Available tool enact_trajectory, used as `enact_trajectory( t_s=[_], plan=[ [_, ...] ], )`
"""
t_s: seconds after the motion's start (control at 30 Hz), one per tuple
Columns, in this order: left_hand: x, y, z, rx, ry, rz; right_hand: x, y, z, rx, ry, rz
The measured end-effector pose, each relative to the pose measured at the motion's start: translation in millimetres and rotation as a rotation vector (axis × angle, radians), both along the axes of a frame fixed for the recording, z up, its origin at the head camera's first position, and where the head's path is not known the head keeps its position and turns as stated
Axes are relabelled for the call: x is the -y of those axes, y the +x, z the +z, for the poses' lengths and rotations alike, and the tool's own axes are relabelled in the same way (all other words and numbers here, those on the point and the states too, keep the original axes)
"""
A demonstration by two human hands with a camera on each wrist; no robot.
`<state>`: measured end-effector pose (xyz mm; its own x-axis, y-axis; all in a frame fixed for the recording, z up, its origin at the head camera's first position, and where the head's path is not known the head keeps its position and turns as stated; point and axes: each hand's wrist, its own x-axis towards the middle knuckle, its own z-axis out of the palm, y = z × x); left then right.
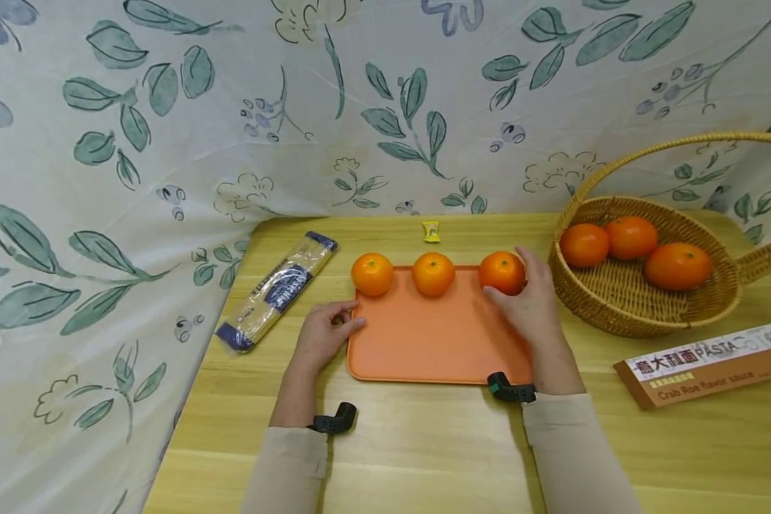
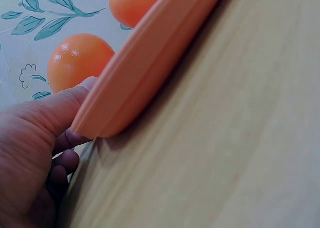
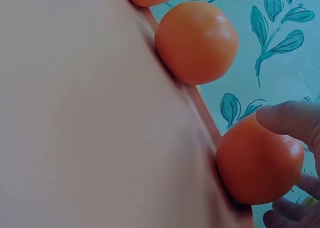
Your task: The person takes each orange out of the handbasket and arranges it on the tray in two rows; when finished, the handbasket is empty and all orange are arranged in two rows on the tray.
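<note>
On the table lies an orange-coloured tray [image 1: 433, 343]. Along its far edge sit three oranges in a row: a left orange [image 1: 372, 275], a middle orange [image 1: 433, 274] and a right orange [image 1: 501, 273]. My right hand [image 1: 535, 303] holds the right orange, thumb on the near side and fingers around the far right side. In the right wrist view, the thumb touches the top of that orange [image 3: 260, 160]. My left hand [image 1: 324, 332] pinches the tray's left rim. The left wrist view shows the thumb over the rim [image 2: 125, 82], other fingers curled below.
Right of the tray stands a wicker basket [image 1: 642, 314] with a tall handle, holding three more oranges [image 1: 677, 266]. In front of it lies a pasta box [image 1: 713, 364]. A noodle packet [image 1: 279, 293] lies left of the tray; a small yellow wrapped candy [image 1: 431, 231] lies behind it.
</note>
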<state>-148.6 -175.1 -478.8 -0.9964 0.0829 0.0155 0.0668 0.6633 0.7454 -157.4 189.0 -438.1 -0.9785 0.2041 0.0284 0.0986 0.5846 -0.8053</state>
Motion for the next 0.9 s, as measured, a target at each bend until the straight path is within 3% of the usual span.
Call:
enact_trajectory(
  t_s=[0.4, 0.63, 0.9],
  plan=[
    [-0.4, -0.6, -1.5, -0.008, 0.010, -0.004, -9, 14.9, 13.7, -0.084, 0.021, -0.021],
    [-1.2, -0.3, -1.4, -0.025, 0.007, -0.015, -16, 32.8, 15.6, -0.133, 0.153, 0.025],
    [0.0, -0.2, -1.5, -0.021, 0.006, -0.009, -39, 55.6, 37.8, -0.224, 0.280, 0.056]
  ],
)
